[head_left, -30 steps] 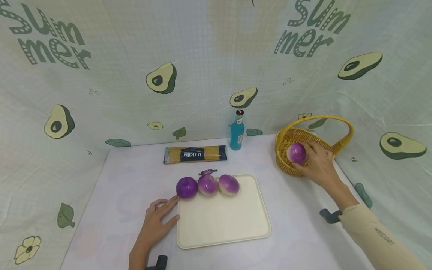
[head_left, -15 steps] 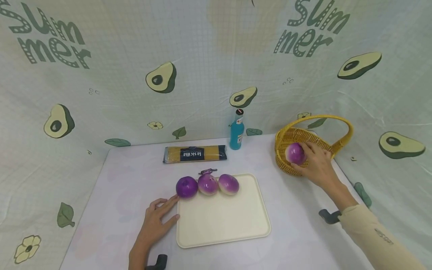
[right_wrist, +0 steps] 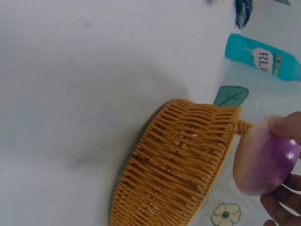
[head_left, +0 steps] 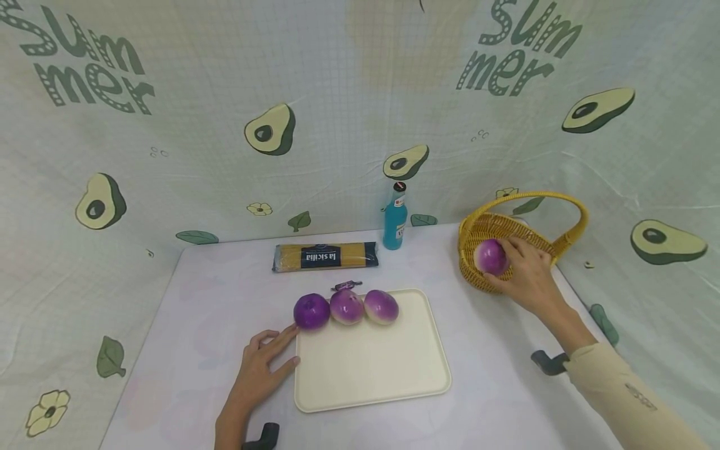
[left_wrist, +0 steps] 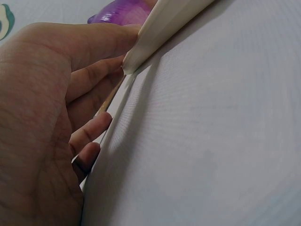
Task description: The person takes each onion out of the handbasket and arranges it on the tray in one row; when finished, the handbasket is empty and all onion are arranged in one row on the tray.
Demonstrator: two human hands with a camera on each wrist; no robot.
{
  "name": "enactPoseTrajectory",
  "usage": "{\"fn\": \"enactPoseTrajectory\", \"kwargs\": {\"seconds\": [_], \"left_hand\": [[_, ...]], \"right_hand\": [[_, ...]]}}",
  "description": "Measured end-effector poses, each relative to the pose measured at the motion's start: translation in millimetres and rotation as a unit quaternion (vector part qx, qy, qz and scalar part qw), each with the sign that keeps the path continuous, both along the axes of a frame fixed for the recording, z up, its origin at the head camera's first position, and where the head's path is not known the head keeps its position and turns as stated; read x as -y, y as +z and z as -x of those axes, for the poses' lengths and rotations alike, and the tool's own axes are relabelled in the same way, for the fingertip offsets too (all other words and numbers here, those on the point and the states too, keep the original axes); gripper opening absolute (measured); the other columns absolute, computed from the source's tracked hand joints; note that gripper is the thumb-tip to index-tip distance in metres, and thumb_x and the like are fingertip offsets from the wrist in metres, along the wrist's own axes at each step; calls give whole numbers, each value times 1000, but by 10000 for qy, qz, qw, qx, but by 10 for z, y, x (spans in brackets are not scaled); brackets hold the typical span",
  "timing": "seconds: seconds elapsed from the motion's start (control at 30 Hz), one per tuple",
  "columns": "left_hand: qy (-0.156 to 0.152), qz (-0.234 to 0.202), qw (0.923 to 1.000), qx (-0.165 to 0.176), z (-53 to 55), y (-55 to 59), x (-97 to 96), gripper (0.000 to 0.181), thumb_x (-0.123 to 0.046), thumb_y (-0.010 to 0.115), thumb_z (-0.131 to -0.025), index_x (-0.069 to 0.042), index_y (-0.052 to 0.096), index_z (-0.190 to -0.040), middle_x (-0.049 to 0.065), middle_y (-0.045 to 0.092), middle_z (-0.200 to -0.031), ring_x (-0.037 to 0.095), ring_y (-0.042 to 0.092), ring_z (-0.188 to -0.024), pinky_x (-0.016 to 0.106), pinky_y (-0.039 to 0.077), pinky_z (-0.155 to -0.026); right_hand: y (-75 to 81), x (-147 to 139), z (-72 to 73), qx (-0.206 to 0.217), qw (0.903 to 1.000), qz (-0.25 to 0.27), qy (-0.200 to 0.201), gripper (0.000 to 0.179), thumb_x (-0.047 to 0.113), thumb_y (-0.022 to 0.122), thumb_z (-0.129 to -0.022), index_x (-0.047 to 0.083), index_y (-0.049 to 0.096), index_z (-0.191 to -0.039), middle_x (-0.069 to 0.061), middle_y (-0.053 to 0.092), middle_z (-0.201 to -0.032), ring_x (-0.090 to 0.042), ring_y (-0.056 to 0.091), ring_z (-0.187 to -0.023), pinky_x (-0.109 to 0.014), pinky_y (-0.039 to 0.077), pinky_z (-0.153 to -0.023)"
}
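Note:
My right hand (head_left: 525,272) grips a round, glossy purple-and-white vegetable (head_left: 491,257) between thumb and fingers, over the mouth of a yellow wicker basket (head_left: 469,275). In the right wrist view, the held vegetable (right_wrist: 263,162) is beside the basket's woven rim (right_wrist: 178,155). A cream tray (head_left: 371,369) lies mid-table. Along its far edge sit a dark purple round vegetable (head_left: 312,312) and two purple-and-white ones, the middle one (head_left: 346,307) and the right one (head_left: 382,307). My left hand (head_left: 259,372) rests at the tray's left edge, fingertips by the dark purple vegetable. In the left wrist view, its thumb (left_wrist: 108,42) touches the tray rim (left_wrist: 160,30).
Behind the tray lie a small purple-wrapped candy (head_left: 345,285) and a pack of spaghetti (head_left: 326,257). A blue bottle (head_left: 395,219) stands upright near the table's back edge. The basket's tall handle (head_left: 540,195) arches over it. A patterned cloth hangs behind the table.
My right hand and the held vegetable have shifted slightly left over the basket. The left hand, the tray and the vegetables on it have stayed in place.

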State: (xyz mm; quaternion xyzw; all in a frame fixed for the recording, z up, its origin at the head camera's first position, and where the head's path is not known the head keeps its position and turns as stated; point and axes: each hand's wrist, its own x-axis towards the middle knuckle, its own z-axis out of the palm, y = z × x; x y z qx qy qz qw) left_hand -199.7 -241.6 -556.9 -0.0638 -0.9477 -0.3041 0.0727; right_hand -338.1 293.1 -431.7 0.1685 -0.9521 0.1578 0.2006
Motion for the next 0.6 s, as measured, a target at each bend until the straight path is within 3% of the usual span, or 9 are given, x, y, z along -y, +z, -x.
{"fn": "enactPoseTrajectory", "kwargs": {"seconds": [0.37, 0.6], "left_hand": [[19, 7, 9999, 149, -6, 0, -17, 59, -46, 71, -90, -31, 55, -144, -13, 51, -148, 23, 37, -132, 60, 28, -107], [44, 55, 9999, 143, -3, 20, -8, 60, -47, 71, -90, -31, 54, -145, -12, 51, -148, 25, 37, -132, 60, 27, -108]], "right_hand": [[-4, 8, -32, -204, 9997, -13, 156, 81, 17, 93, -67, -12, 53, -132, -31, 51, -127, -45, 46, -117, -59, 30, -87], [17, 49, -36, -98, 9999, -23, 115, 81, 18, 92, -69, -10, 53, -133, -29, 51, -127, -44, 46, -118, -59, 30, -88]]}}
